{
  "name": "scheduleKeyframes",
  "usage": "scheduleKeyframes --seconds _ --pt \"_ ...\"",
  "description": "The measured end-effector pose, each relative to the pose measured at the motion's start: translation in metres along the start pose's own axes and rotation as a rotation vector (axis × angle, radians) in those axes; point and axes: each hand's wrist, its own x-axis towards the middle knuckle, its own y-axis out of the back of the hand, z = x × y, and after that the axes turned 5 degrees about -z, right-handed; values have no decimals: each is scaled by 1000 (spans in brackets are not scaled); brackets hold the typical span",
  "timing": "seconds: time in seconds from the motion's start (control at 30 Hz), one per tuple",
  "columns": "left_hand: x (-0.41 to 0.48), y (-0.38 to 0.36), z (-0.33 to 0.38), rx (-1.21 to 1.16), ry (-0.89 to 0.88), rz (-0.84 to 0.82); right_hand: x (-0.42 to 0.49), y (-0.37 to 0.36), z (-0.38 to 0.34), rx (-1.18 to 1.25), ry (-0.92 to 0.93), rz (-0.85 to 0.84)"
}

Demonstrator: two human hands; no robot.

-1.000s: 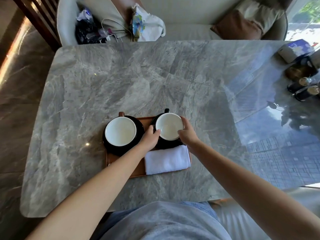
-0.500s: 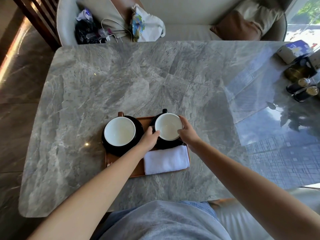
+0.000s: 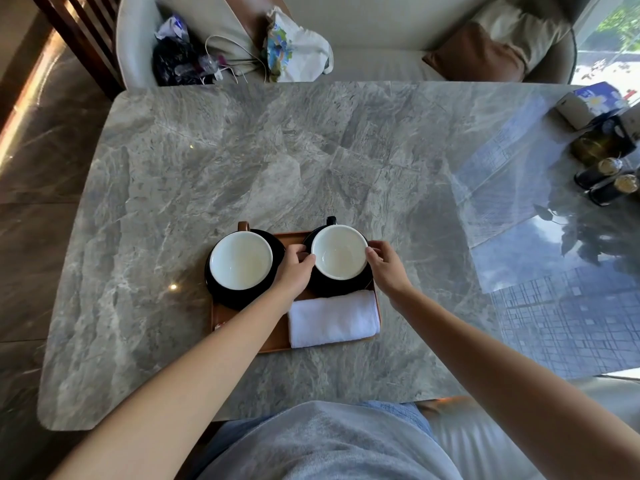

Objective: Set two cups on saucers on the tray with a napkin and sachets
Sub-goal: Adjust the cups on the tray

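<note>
Well to the left of the grip, a white-lined ceramic cup with a brown handle (image 3: 241, 260) is being carried by a round black saucer (image 3: 221, 292) on the flat brown rectangular tray (image 3: 273, 341); it is not being touched. Next, the left hand (image 3: 294, 270) is being pressed against the left side of the white-lined ceramic cup with a black handle (image 3: 339, 252), thumb and fingertips curled at its rim. The opposite side of the rim is being pinched by the right hand (image 3: 388, 270), so this cup is being clamped between both hands. Directly beneath the grip, the cup is being borne by a second round black saucer (image 3: 346, 289) at the tray's far right corner; whether it is fully seated cannot be told. Just nearer than the grip, a folded white cloth napkin (image 3: 332, 318) is being carried by the tray. No sachets are being made out with certainty.

The held cup is being judged stiff, fairly heavy for its size, smooth-glazed and so slippery, and liable to chip against the saucer. A two-sided hold at the rim is being judged adequate for small centring; for lifting, the black handle on the far side of the grip is being judged the surer hold.
</note>
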Motion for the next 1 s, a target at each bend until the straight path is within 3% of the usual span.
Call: scheduleKeyframes --seconds 0.43,0.5,0.57,0.67,0.77,0.83,0.9,1.0 --pt "1 -7 -7 -16 -74 45 -3 -2 -5 -32 -10 28" --pt "-2 -7 -2 14 -90 39 -8 -1 -13 -146 141 134" --pt "-6 -5 7 46 -173 63 -18 -3 -33 -226 446 243" --pt "-13 10 23 9 -328 116 -36 -23 -70 -96 664 118" --pt "-16 35 35 -78 -409 226 -50 -58 -89 33 572 -70" --pt "-17 58 34 -106 -419 322 -57 -86 -86 79 402 -184" --pt "-19 83 24 -90 -378 413 -65 -110 -76 107 196 -285" --pt "-21 114 -1 -10 -245 457 -72 -127 -58 32 -8 -296"
